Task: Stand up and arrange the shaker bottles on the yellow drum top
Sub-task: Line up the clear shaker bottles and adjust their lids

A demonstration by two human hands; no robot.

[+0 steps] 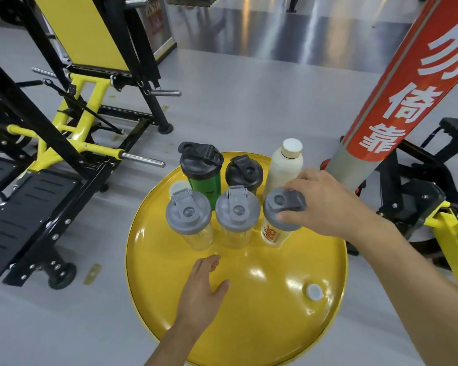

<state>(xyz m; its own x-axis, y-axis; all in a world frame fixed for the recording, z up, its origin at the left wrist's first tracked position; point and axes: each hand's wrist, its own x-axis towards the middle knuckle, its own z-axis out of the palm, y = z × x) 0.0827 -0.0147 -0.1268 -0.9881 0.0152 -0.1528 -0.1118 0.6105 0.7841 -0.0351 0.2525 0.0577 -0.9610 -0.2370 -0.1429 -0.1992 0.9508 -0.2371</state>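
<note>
Several shaker bottles stand upright on the far half of the yellow drum top (262, 320). In the back row are a green bottle with a black lid (202, 178), a black bottle (244, 173) and a white bottle (284, 167). In the front row stand two clear bottles with grey lids (189, 217) (237, 215) and a white-and-orange bottle with a grey lid (280, 217). My right hand (325, 204) grips that last bottle by its lid. My left hand (204, 289) rests flat on the drum top in front of the rows, holding nothing.
A white bung cap (313, 291) sits on the drum's near right. A yellow-and-black gym machine (72, 122) stands to the left. A red-banded pillar (397, 96) and a black bench frame (434, 196) are close on the right.
</note>
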